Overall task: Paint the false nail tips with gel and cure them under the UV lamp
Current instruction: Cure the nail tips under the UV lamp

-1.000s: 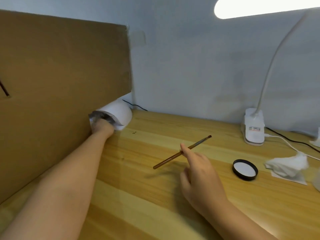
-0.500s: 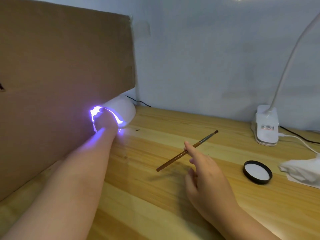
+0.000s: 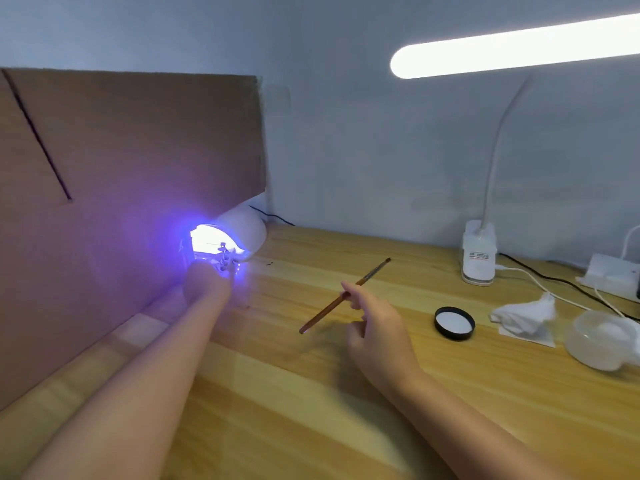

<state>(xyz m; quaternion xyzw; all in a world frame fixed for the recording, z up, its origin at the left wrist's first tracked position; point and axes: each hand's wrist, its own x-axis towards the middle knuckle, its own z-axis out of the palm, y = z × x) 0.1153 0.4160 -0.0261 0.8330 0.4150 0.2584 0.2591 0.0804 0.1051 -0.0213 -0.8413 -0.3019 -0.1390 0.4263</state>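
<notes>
A white UV lamp [image 3: 247, 226] sits at the back left of the wooden desk [image 3: 311, 393], its mouth glowing bright violet. My left hand [image 3: 205, 284] is curled at that mouth. A small cluster of false nail tips [image 3: 225, 258] sticks up from its fingers into the light; glare hides the grip itself. My right hand [image 3: 377, 332] hovers over the middle of the desk and pinches a thin brown gel brush [image 3: 367, 278]. The bristle end points up and to the right.
A tall cardboard sheet [image 3: 138, 150] stands along the left, over the UV lamp. At the right are a white desk lamp base [image 3: 479, 255], a black lid [image 3: 454, 323], a crumpled tissue [image 3: 526, 317], a white bowl [image 3: 602, 344], a power strip [image 3: 613, 276] and cables.
The UV lamp went from dark to a strong violet glow. My left hand drew back slightly from inside the lamp to its mouth. The right hand kept holding the brush.
</notes>
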